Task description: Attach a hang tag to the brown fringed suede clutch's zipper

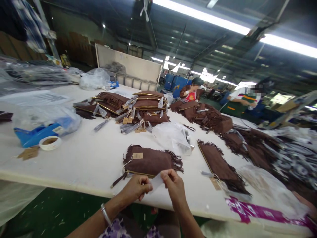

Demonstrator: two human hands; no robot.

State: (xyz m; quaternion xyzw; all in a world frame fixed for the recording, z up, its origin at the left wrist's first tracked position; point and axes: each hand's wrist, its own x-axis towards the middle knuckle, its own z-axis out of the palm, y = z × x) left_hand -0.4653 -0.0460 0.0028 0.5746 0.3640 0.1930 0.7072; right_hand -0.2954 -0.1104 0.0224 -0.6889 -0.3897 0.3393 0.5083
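Note:
A small translucent strip (156, 182) is stretched between my two hands, just over the table's front edge. My left hand (139, 187) pinches its left end, and my right hand (173, 185) pinches the other end. Right behind them a brown fringed pouch (153, 161) lies flat, its gold zipper towards me. A tan tag (137, 155) on a string rests on top of the pouch, and a dark strap (119, 180) hangs off its left corner.
Stacked brown pouches (148, 105) stand behind, beside a white plastic bag (173, 137). A blue tape dispenser (37, 134) and tape roll (50, 143) are left. Another fringed pouch (220, 162) and purple tape (257, 211) lie right. Two people are beyond the table.

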